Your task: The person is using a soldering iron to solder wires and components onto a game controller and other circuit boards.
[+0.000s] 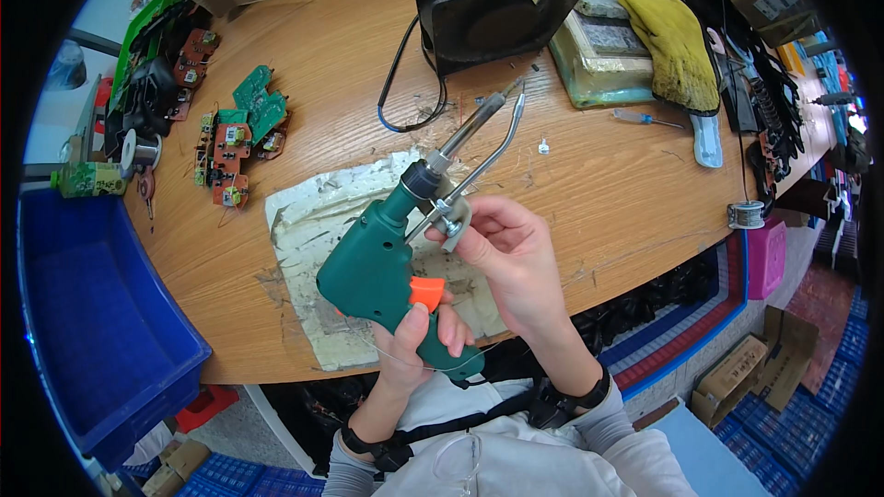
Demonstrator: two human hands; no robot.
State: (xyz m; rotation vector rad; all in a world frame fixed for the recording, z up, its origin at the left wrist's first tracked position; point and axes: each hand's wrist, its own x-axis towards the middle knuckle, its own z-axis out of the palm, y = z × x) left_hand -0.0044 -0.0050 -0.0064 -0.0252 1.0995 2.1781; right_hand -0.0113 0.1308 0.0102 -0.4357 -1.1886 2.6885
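A green soldering gun [366, 253] with an orange trigger [426, 292] is held over the pale, stained sheet, its metal tip pointing up and away to the right. My left hand [414, 342] is wrapped round the handle, thumb by the trigger. My right hand [508, 253] pinches the small metal bracket [457, 225] on the gun's side, where a thin curved feed tube [505, 143] runs up towards the tip. A thin wire [391, 361] loops past the handle.
Circuit boards [262, 101] lie at the left, near a blue bin [101, 313] and a solder spool [141, 149]. A black fan [493, 14] stands at the back. On the right are a yellow glove [670, 46], a screwdriver [645, 118] and a metal reel [746, 214].
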